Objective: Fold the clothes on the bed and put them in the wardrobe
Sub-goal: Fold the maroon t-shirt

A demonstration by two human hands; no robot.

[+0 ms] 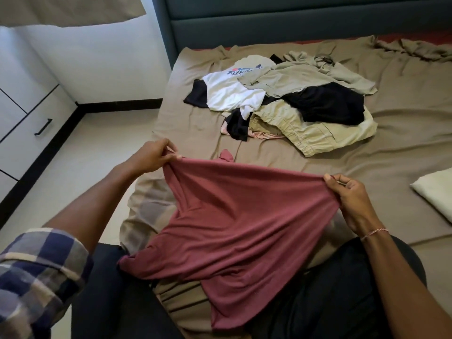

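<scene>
"Left hand — what has it got?"

"Thumb and fingers pinch one bunched corner of a dusty-red knit T-shirt, lifted off the bed. A blue-and-white checked sleeve sits rolled on that arm."

"And the right hand?"

"Same sort of grip on the opposite corner, fingers curled round the edge, with a thin pink-and-white thread bracelet at the wrist. The cloth is stretched taut between both hands, and its lower part drapes over the person's dark trousers."

"Where is that on the bed?"

"Over the near edge of the tan, wrinkled bedsheet. A folded white cloth lies off to the right."

"Farther up?"

"A loose heap — a white printed T-shirt, a sage-green garment partly over it, a black garment, pale khaki shorts with an elastic waistband, and some pink fabric underneath. Beyond stands a dark teal padded headboard; at the left, a white cabinet with a black bar handle."
</scene>
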